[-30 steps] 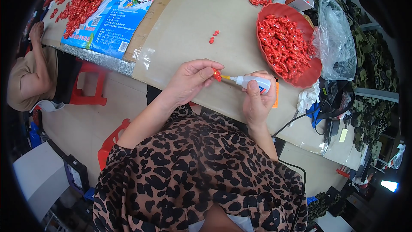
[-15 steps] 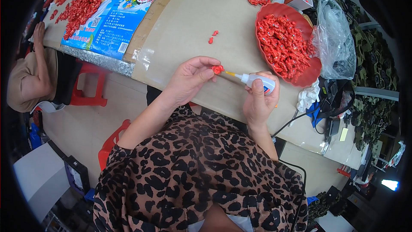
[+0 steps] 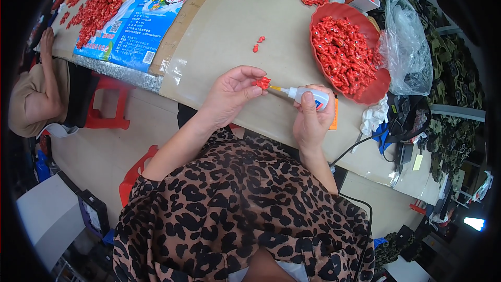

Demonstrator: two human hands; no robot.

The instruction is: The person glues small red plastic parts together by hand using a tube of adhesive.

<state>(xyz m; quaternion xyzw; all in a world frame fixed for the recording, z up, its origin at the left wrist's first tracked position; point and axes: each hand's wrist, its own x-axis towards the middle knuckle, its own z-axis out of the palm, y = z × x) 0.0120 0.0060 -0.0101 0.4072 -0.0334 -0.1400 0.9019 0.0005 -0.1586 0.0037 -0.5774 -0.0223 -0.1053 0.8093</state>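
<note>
Pinched in the fingertips of my left hand (image 3: 235, 91) is a small red figurine-like piece (image 3: 262, 83), held above the table. My right hand (image 3: 313, 120) is wrapped round a small white squeeze bottle (image 3: 309, 97) with a long, thin yellowish nozzle (image 3: 278, 89). The bottle lies almost level, and its nozzle tip points left, at or very close to the red piece; I cannot tell if they touch. Farther off on the table lie loose small red pieces (image 3: 255, 48). To the right, a red scalloped bowl (image 3: 382, 79) holds a heap of similar red pieces (image 3: 344, 55).
A crumpled clear plastic bag (image 3: 409, 47) and white tissue (image 3: 374, 117) sit right of the bowl. An orange item (image 3: 333, 112) lies behind my right hand. At the far left, a blue printed cardboard sheet (image 3: 135, 36) bears more red pieces. Another person's arm (image 3: 49, 68) rests there.
My right hand and the bottle have shifted slightly left. The red piece has turned a little in my left fingers. More of the orange item shows beside my right hand.
</note>
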